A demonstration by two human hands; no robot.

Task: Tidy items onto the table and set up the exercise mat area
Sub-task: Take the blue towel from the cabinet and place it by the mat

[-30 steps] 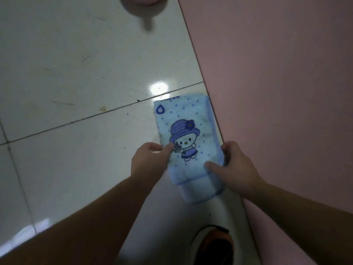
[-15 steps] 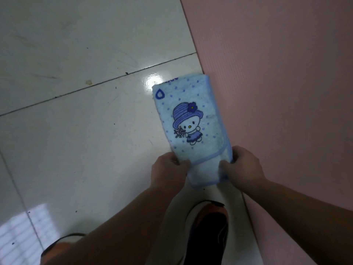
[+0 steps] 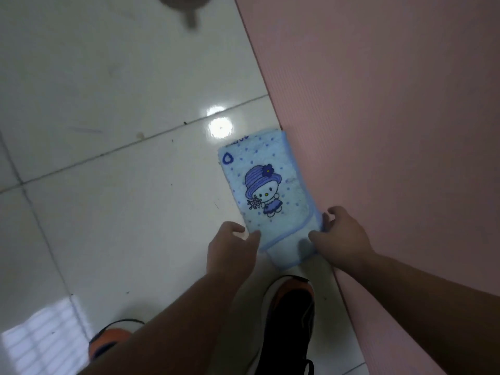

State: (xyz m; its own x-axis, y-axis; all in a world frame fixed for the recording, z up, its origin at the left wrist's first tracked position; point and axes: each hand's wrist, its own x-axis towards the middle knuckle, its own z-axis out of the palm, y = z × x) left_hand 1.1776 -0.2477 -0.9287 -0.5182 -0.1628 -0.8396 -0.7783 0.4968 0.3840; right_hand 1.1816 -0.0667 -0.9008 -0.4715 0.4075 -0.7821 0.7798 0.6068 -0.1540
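Note:
A folded light-blue towel point(image 3: 270, 190) with a cartoon cat in a purple hat lies flat on the white tiled floor. Its right edge runs along the pink exercise mat point(image 3: 392, 131), which fills the right side of the view. My left hand point(image 3: 230, 247) is at the towel's near left corner with fingers spread, the thumb tip just touching the edge. My right hand point(image 3: 341, 236) is at the near right corner, fingers apart, thumb resting on the towel's lower fold. Neither hand grips the cloth.
My two shoes stand close below the towel: a black and orange one point(image 3: 289, 320) by the mat edge and another point(image 3: 113, 339) at the lower left. A blurred dark object point(image 3: 186, 6) sits at the top edge. Glossy white tiles point(image 3: 108, 212) spread to the left.
Half a second ago both hands pinched the towel's near end. Now the fingers have opened and the towel rests on the floor beside the mat.

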